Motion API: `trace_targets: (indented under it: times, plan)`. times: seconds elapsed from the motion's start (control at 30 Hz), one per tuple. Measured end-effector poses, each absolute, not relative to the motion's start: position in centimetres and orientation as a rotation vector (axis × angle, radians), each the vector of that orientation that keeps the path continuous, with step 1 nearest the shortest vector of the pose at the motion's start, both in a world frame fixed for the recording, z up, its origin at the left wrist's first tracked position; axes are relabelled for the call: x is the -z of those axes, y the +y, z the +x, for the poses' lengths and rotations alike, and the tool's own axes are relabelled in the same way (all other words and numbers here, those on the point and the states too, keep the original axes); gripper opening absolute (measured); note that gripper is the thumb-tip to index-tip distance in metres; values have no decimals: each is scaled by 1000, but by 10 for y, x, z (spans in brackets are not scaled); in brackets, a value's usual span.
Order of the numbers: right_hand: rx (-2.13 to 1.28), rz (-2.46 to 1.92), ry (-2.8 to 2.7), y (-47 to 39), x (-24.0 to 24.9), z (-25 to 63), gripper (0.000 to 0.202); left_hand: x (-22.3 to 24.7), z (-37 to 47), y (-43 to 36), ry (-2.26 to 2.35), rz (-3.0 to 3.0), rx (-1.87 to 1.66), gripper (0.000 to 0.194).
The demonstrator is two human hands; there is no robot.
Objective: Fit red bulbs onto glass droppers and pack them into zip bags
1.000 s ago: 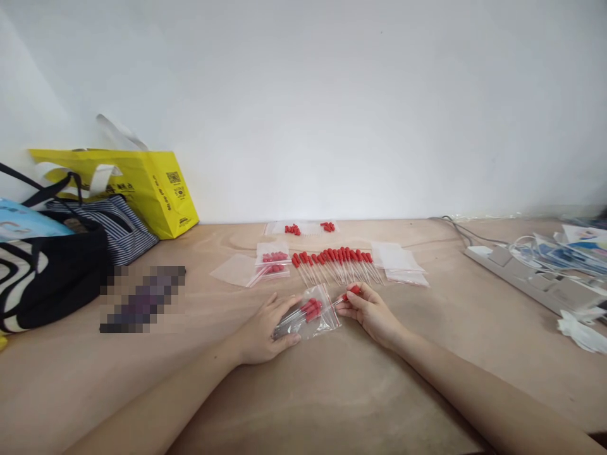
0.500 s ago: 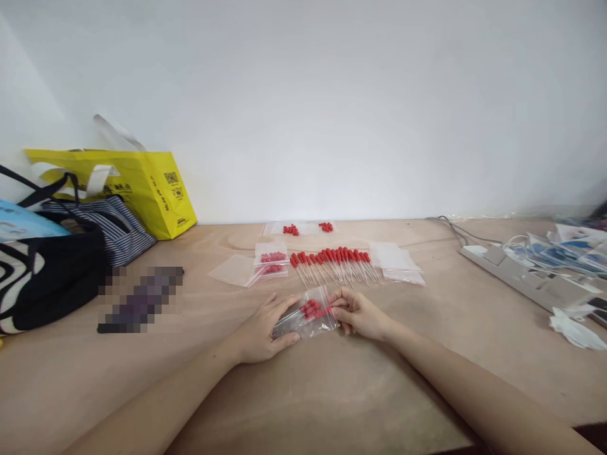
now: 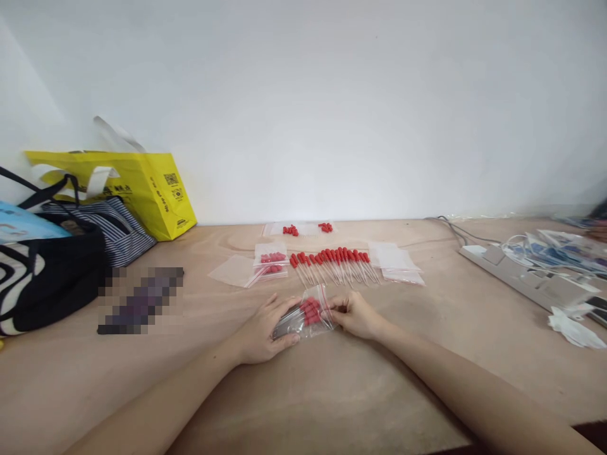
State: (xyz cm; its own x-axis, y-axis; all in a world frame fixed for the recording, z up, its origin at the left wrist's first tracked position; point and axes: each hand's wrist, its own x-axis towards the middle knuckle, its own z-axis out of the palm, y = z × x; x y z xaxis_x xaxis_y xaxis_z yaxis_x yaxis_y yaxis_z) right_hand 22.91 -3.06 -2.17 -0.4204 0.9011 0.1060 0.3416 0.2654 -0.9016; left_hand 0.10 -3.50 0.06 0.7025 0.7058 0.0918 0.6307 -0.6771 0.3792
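Note:
A clear zip bag [image 3: 313, 327] with several red-tipped sticks [image 3: 310, 311] inside lies between my hands near the table's middle. My left hand [image 3: 268, 332] is closed round its left end, thumb in front and fingers behind. My right hand [image 3: 355, 314] pinches the bag's right edge by the red seal line. Beyond them lies a row of red-tipped sticks [image 3: 339, 256], heads pointing away. To its left are bags with red tips [image 3: 272, 258] and a flat clear bag [image 3: 232, 272]; to its right, more flat bags [image 3: 396, 262].
Further back are more bagged red tips [image 3: 290, 230] by the wall. A yellow bag [image 3: 173, 196], a striped pouch [image 3: 126, 230] and a black bag [image 3: 71, 278] stand left, near a blurred dark item [image 3: 147, 300]. A power strip [image 3: 521, 278], cables and packets [image 3: 569, 249] lie right.
The red tips inside the held bag have moved together, and none now shows at my right fingers. My right hand has shifted slightly left. My left hand has hardly moved.

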Motion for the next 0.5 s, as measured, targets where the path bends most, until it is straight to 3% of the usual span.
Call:
trace_targets:
  times: [0.1, 0.23, 0.4, 0.5]
  plan:
    - [-1027, -1290, -1909, -13, 17, 247, 25, -2, 2, -36, 1053, 2588, -326, 56]
    - [-350, -1781, -1653, 27, 8, 278, 12, -5, 2, -37, 1052, 2585, -342, 56]
    - [-212, -1968, -1493, 69, 4, 297, 25, -6, 3, -38, 1062, 2576, -336, 56]
    - [-220, -2025, -1477, 82, 7, 295, 19, -5, 2, -39, 1083, 2581, -337, 55]
